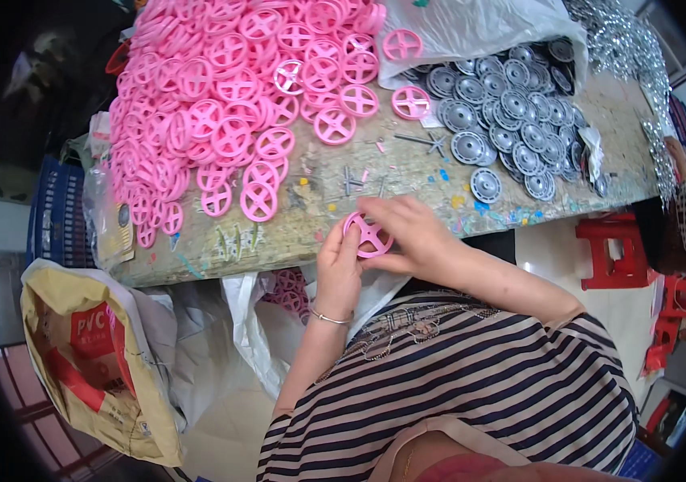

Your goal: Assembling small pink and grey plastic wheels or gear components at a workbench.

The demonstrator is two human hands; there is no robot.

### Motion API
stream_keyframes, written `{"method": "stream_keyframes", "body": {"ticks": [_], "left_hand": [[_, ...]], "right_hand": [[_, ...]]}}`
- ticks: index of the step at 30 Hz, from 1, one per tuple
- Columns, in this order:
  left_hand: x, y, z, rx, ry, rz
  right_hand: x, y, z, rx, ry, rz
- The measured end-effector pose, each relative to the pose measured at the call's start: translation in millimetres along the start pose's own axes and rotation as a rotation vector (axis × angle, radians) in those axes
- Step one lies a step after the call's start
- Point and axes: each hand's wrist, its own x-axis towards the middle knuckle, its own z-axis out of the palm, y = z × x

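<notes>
Near the middle of the frame, at the counter's (407, 173) front edge, both hands pinch one pink plastic spoked wheel (368, 235): the left hand (337, 269) steadies its rim while the right hand (411, 237) closes its grip over the hub. Pink wheels heap (222, 104) at upper left and grey round plastic discs (503, 112) at upper right, within reach.

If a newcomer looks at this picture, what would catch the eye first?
A big heap of pink spoked wheels covers the left part of the worktable. To its right, grey round discs spill from a white plastic bag. At the table's near edge, the left hand and right hand hold one pink wheel.
</notes>
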Motion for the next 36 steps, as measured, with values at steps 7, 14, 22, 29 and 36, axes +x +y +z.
{"method": "stream_keyframes", "body": {"ticks": [7,14,22,29,36], "left_hand": [[-13,1,7,0.056,-0.001,-0.138],[-17,-9,14,-0.067,-0.148,-0.193],[-24,4,2,-0.231,-0.052,-0.149],[-24,5,4,-0.319,-0.065,-0.135],[-30,0,-2,-0.405,-0.098,-0.117]], "right_hand": [[-82,85,-71,-0.523,0.248,0.409],[-86,95,-64,-0.281,0.261,0.519],[-30,23,-38,0.667,0.171,0.723],[-11,-11,-11,0.062,0.043,0.005],[-21,-13,10,-0.077,-0.069,-0.093]]}}
